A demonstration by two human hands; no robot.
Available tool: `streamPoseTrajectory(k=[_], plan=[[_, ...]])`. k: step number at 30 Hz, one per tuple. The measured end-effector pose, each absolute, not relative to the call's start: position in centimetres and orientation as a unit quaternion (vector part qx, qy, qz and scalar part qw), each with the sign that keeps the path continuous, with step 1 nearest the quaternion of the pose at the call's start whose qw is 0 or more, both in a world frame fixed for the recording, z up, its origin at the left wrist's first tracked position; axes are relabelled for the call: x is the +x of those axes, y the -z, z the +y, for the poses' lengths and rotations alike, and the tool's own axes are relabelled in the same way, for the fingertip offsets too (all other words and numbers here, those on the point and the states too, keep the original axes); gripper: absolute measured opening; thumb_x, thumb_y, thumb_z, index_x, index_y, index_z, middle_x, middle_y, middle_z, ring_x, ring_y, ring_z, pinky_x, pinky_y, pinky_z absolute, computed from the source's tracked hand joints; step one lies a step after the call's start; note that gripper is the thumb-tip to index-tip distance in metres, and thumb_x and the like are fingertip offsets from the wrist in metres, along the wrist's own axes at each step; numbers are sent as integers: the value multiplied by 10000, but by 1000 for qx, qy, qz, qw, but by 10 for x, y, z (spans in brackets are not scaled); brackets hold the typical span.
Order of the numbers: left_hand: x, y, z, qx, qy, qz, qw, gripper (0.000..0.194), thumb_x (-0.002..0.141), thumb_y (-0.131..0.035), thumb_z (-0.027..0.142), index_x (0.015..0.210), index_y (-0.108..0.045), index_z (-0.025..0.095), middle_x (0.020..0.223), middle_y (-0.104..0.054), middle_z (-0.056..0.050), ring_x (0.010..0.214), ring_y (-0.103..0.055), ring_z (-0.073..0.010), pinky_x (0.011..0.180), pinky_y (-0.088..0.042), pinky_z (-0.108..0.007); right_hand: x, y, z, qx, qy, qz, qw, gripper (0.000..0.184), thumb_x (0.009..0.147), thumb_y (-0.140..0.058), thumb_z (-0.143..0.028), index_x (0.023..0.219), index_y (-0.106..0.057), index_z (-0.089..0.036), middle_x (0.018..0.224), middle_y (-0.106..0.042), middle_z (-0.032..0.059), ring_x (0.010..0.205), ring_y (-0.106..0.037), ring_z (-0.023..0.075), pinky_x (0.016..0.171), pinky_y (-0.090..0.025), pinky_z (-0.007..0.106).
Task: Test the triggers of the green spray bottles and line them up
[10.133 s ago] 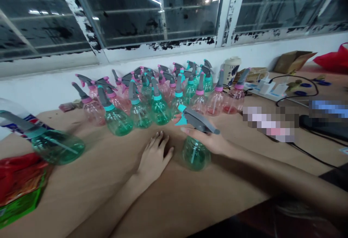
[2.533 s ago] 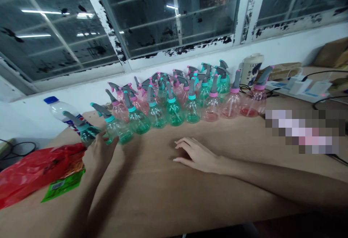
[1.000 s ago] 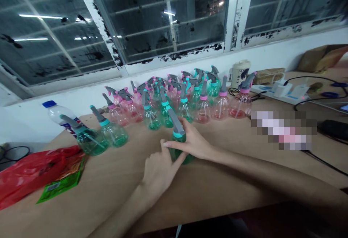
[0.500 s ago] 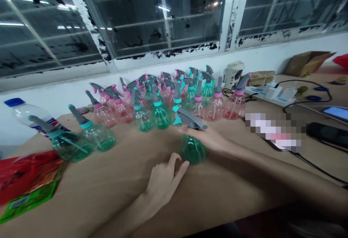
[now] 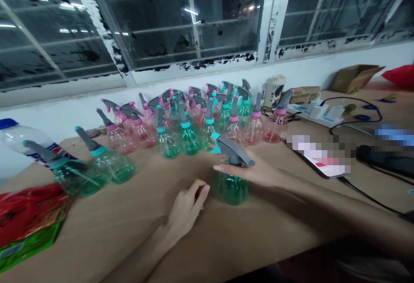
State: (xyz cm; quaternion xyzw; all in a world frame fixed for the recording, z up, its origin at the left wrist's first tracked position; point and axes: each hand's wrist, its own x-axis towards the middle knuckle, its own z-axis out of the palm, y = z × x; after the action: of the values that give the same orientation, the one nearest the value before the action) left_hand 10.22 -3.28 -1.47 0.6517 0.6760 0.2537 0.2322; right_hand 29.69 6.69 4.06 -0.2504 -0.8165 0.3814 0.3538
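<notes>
My right hand (image 5: 255,170) grips the neck of a green spray bottle (image 5: 231,188) with a grey trigger head, standing upright on the wooden table (image 5: 136,231) in front of me. Just left of that bottle, my left hand (image 5: 187,207) rests on the table with fingers loosely curled, holding nothing. Behind stands a crowd of several green and pink spray bottles (image 5: 190,119) along the wall. Two more green spray bottles (image 5: 97,168) sit apart at the left.
A plastic water bottle (image 5: 19,138) and red and green packets (image 5: 26,220) lie at the far left. At the right are a paper cup (image 5: 271,91), a power strip (image 5: 318,112) with cables, a phone (image 5: 323,166) and a cardboard box (image 5: 354,78). Windows run behind.
The green bottle in my right hand has shifted slightly nearer and to the right. My left hand has drawn a little away from it and curled its fingers.
</notes>
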Motion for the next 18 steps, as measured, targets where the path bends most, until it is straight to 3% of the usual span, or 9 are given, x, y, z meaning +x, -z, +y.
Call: streamPoseTrajectory(k=[4, 7, 12, 18], plan=[[102, 17, -33, 660, -257, 666, 236, 324, 946, -322, 474, 917, -540, 236, 550, -528, 66, 480, -567, -133, 548, -431, -235, 297, -39, 67, -230, -423, -798, 361, 520, 770, -672, -463, 1221, -525, -250, 971, -654, 36, 827, -630, 188, 716, -532, 347], [102, 17, -33, 664, -256, 662, 236, 324, 953, -316, 467, 919, -540, 236, 560, -538, 65, 486, -573, -130, 557, -440, -235, 291, -38, 67, -191, -445, -778, 401, 505, 782, -670, -424, 1232, -505, -265, 1161, -622, 53, 1013, -619, 220, 849, -516, 404], [103, 16, -34, 669, -256, 657, 234, 326, 956, -315, 457, 882, -535, 229, 560, -538, 63, 475, -567, -121, 557, -444, -235, 277, -37, 67, -211, -410, -774, 434, 371, 790, -654, -434, 1088, -571, -230, 1045, -648, 51, 956, -621, 234, 849, -500, 455], [102, 16, -31, 646, -298, 655, 255, 335, 950, -318, 467, 849, -526, 224, 541, -513, 70, 442, -554, -114, 511, -432, -223, 263, -27, 78, -190, -453, -747, 448, 289, 799, -634, -328, 1070, -578, -246, 976, -654, 27, 819, -635, 175, 816, -506, 391]])
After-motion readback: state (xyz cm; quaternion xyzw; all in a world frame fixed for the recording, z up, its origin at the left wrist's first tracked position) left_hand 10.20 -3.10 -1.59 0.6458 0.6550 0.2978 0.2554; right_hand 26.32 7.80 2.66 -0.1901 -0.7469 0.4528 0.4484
